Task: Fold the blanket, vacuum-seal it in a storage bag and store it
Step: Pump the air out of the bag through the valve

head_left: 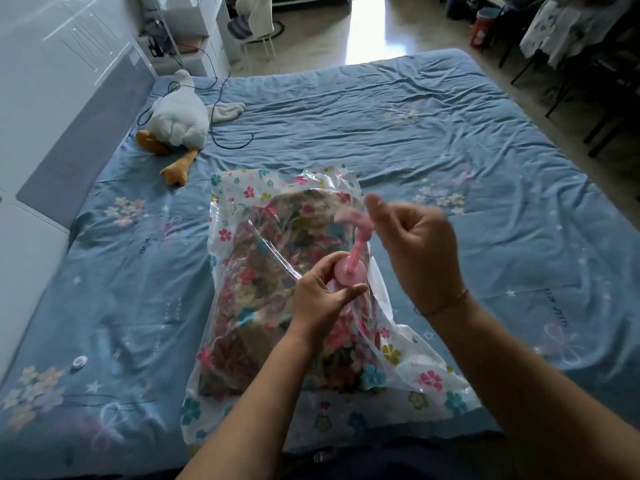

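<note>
Your left hand (322, 299) gripped the pump (348, 273) on the bag (228, 216) on the bed (415, 133). Your right hand (415, 244), blurred, curled beside its handle (353, 218); hold unclear.

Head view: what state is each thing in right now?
Storage bag: lying on the bed, loose and wrinkled.
Blanket: folded, inside the bag.
Pump: upright on the bag, handle pulled up.
Left hand: grips the pump body.
Right hand: blurred beside the handle, grip unclear.
Plush goose: lying on the bed.

Left hand (322, 301) around pump base (349, 274); right hand (417, 252) raised, fingers (427, 218) loosely curled.
</note>
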Demonstrator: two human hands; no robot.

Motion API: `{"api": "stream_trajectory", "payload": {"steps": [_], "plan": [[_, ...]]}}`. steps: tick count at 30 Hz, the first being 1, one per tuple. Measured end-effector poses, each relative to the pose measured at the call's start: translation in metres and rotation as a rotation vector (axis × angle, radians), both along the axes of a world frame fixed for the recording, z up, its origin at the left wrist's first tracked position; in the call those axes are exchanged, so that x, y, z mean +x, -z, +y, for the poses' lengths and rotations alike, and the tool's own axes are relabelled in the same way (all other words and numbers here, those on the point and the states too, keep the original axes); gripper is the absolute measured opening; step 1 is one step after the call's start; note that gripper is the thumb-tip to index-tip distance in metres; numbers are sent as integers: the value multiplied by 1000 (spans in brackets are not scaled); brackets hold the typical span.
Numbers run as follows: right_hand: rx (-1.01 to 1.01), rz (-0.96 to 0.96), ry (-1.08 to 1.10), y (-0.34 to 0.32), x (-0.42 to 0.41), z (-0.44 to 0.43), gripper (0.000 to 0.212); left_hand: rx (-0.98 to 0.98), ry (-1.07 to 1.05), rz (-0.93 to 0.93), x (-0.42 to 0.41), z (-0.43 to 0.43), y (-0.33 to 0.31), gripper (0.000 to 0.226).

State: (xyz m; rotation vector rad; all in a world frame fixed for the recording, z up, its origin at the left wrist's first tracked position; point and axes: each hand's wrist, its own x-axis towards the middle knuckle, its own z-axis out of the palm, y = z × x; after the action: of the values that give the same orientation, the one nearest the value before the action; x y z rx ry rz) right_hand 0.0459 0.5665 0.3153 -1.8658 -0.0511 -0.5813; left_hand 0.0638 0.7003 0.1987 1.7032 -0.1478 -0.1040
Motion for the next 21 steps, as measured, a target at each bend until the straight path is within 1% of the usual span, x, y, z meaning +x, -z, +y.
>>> {"api": "stream_trajectory", "payload": {"steps": [1, 2, 3, 4, 6, 7, 8, 9, 11, 13, 14, 15, 16, 18, 19, 20, 21], "plan": [[62, -93, 11, -8, 0, 2, 56, 2, -4, 2, 1, 0, 0, 55], [95, -128, 33, -7, 0, 4, 58, 14, 1, 0, 1, 0, 1, 55], [93, -104, 58, 4, 0, 6, 61, 26, 8, -4, 1, -2, 0, 57], [77, -30, 74, 20, 0, 7, 63, 43, 15, -5, 0, -3, 0, 58], [-24, 242, 46, 53, -1, 7, 69, 61, 25, -9, -1, -4, 0, 59], [-70, 322, 31, 61, -3, 6, 71, 61, 28, -8, -1, -4, 0, 60], [-81, 325, 38, 60, -3, 5, 69, 53, 26, -4, 0, -4, -1, 61], [-65, 262, 42, 49, -2, 4, 62, 38, 19, 2, 0, -3, -2, 61], [57, 40, 60, 11, -2, 2, 53, 34, 12, 6, 3, -3, -3, 58], [131, -152, 50, -17, 1, 2, 51, 52, 16, 7, 3, -2, -2, 56], [116, -174, 42, -16, 3, 3, 52, 57, 19, 8, 2, -2, -2, 55], [78, -141, 39, -4, 3, 4, 53, 55, 17, 10, 2, -2, -1, 56], [24, -42, 38, 14, 1, 5, 54, 59, 14, 7, 1, -2, 0, 59], [-125, 278, 4, 54, -2, 4, 58, 83, 11, -6, -1, -3, 0, 58], [-186, 381, 1, 65, -3, 2, 60, 89, 16, -9, -3, -4, -1, 56], [-205, 397, 21, 66, -4, 1, 60, 80, 22, -7, -3, -5, -1, 55], [-179, 336, 45, 59, -3, -1, 59, 68, 20, -4, -3, -5, -2, 57]]}}
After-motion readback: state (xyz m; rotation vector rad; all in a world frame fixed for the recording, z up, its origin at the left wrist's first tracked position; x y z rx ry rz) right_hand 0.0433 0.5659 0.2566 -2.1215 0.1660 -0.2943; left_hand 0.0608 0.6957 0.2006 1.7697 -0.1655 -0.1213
